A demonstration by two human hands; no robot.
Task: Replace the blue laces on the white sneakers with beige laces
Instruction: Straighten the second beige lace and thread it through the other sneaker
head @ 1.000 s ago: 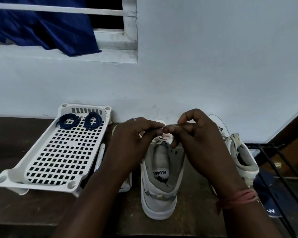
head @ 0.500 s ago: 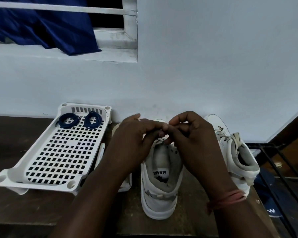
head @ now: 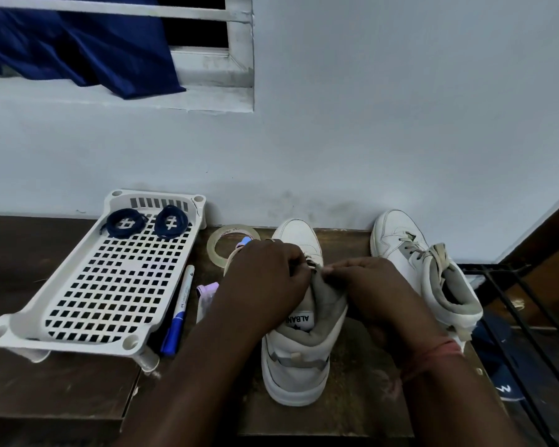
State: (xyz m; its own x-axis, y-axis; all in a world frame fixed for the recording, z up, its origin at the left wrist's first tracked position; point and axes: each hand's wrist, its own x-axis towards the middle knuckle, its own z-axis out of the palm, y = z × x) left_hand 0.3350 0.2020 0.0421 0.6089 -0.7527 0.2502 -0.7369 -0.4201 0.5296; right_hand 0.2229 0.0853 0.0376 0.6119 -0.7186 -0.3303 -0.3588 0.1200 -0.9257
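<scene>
The white high-top sneaker [head: 299, 343] stands heel-near, toe toward the far wall; both hands meet over its throat, left hand [head: 265, 279] and right hand [head: 371, 288] pinching its beige lace there.

Both hands [head: 307, 282] dropped onto sneaker [head: 299, 356] tongue (tape roll [head: 231, 245] now seen).

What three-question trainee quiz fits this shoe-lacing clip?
1. True or false: the two coiled blue laces lie in the white tray.
2. Which sneaker is already laced in beige: A, the near sneaker, or B, the far sneaker?
3. Fill in: the roll beside the tray is ____.

Key: 1 true; 2 B; 3 tape. Both the left hand and right hand work at the near sneaker's tongue.
</scene>
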